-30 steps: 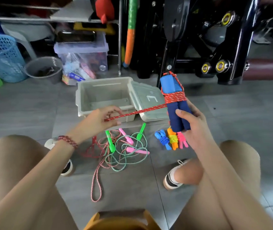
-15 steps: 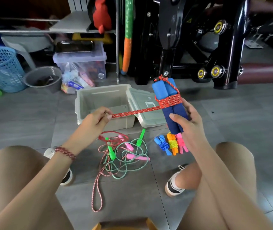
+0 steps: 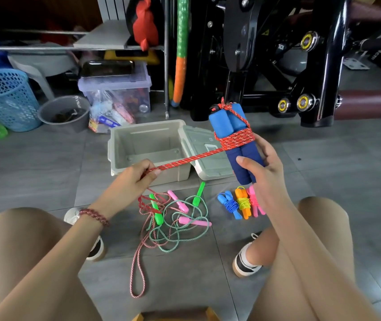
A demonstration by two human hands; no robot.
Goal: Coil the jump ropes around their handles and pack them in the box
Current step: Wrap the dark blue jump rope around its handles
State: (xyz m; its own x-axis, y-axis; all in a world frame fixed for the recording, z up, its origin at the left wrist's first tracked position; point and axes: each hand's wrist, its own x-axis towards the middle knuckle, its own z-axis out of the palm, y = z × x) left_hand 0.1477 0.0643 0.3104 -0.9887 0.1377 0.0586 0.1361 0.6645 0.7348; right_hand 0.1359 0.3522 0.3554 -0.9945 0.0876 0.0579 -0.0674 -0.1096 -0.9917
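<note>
Two blue foam handles (image 3: 235, 135) stand upright, side by side, in your right hand (image 3: 261, 167). Its fingers and thumb curl round their darker lower ends. A red patterned rope (image 3: 184, 161) is wound in several tight turns round the middle of the pair, and one strand crosses up to a knot at their top.

From the coil the rope runs taut, down and leftward, to your left hand (image 3: 133, 179), which pinches it between thumb and curled fingers. The slack drops from that hand to the tiled floor (image 3: 45, 172).

You hold the handles in the air over the lid (image 3: 208, 167) lying beside the open grey box (image 3: 152, 140), which sits on the floor just beyond your hands.

Between your knees lies a tangle of loose ropes (image 3: 175, 218), green and pink-striped, with green and pink handles. Just right of it lie three small coiled ropes (image 3: 242, 202) side by side: blue, orange and pink.
</note>
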